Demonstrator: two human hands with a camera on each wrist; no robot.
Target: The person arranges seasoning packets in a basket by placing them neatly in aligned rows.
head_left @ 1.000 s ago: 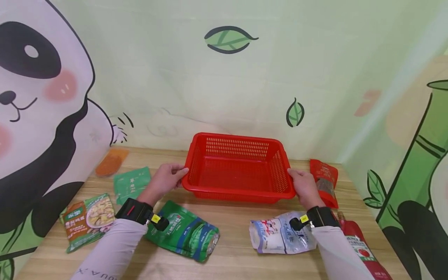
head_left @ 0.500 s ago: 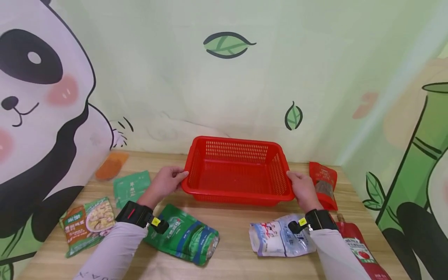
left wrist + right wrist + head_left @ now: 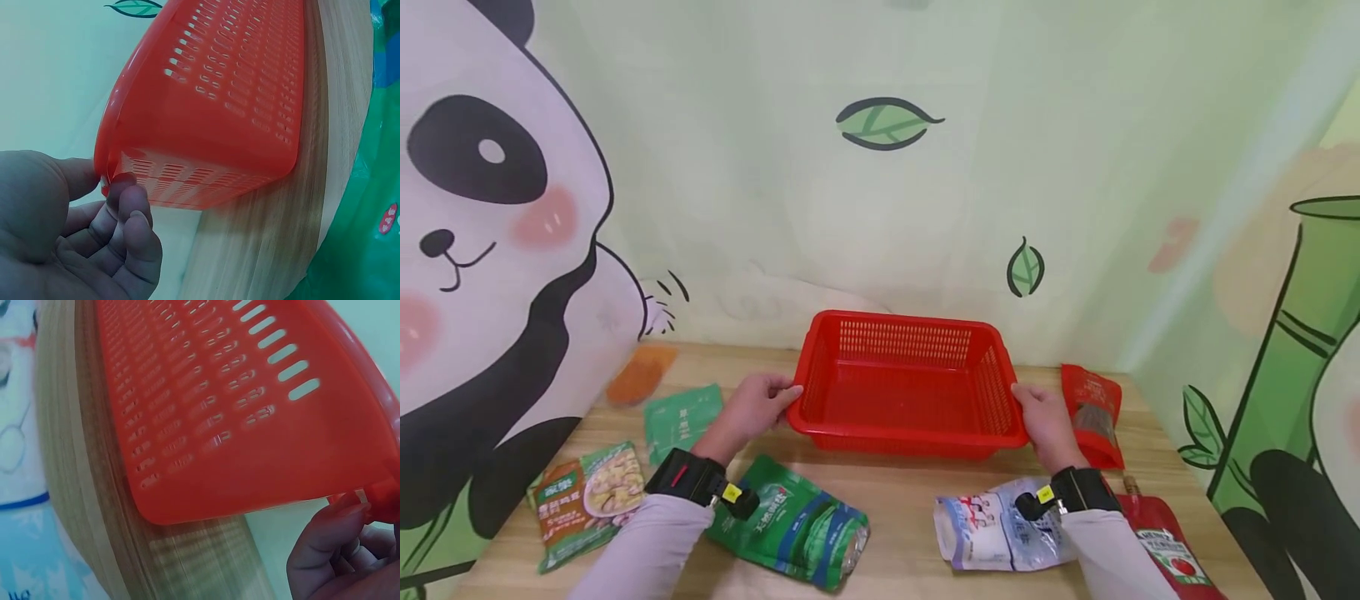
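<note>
A red slotted plastic basket (image 3: 901,396) stands at the back middle of the wooden table, with nothing inside it. My left hand (image 3: 758,410) pinches its left rim between thumb and fingers; in the left wrist view the thumb and curled fingers (image 3: 134,240) meet at the rim's edge. On the opposite side my right hand (image 3: 1047,418) pinches the right rim, and the right wrist view shows curled fingers (image 3: 334,544) under that edge. Just in front of the left wrist lies a green pouch (image 3: 797,525). A white and blue pouch (image 3: 1000,525) lies by the right wrist.
Left on the table (image 3: 910,517) are an orange-brown packet (image 3: 642,375), a flat green packet (image 3: 681,417) and a food packet with a bowl picture (image 3: 591,504). At right lie a red packet (image 3: 1092,412) and a ketchup pouch (image 3: 1168,546). A printed backdrop (image 3: 925,217) rises behind.
The whole scene has shifted lower in the head view as the head camera tilts up. Both hands keep their hold on the basket, which stays in the same place among the packets.
</note>
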